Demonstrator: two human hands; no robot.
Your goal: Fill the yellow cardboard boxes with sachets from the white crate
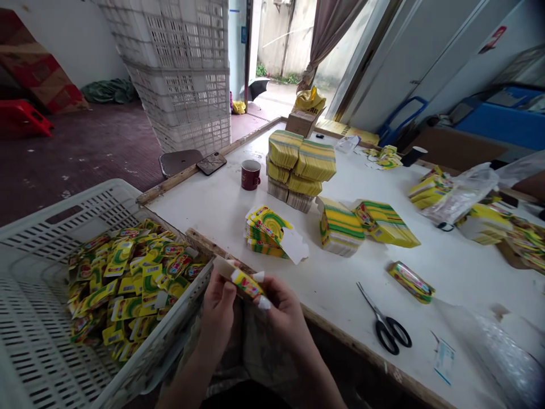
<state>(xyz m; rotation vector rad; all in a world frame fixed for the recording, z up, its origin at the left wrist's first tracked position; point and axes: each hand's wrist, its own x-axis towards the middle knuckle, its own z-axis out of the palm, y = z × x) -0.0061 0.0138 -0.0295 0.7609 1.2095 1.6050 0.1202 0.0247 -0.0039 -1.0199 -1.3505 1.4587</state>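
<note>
Between my two hands, over my lap at the table's front edge, is a small yellow printed carton (248,285) with white flaps standing out at its ends. My left hand (220,304) grips its left end, where a pale flap sticks up. The fingers of my right hand (279,304) close on the right end, beside white end flaps. Just beyond my hands lies a loose pile of flat yellow-and-green cartons (266,230). To my left, a white plastic crate (25,244) holds a heap of small yellow cartons (140,284).
On the white table (204,199) stand stacked carton bundles (300,162), more bundles (340,227) and a dark red mug (251,174). Black-handled scissors (387,326) and a printed packet (411,281) lie right. A phone (212,163) rests by the far-left edge; tall crates (183,74) stand behind.
</note>
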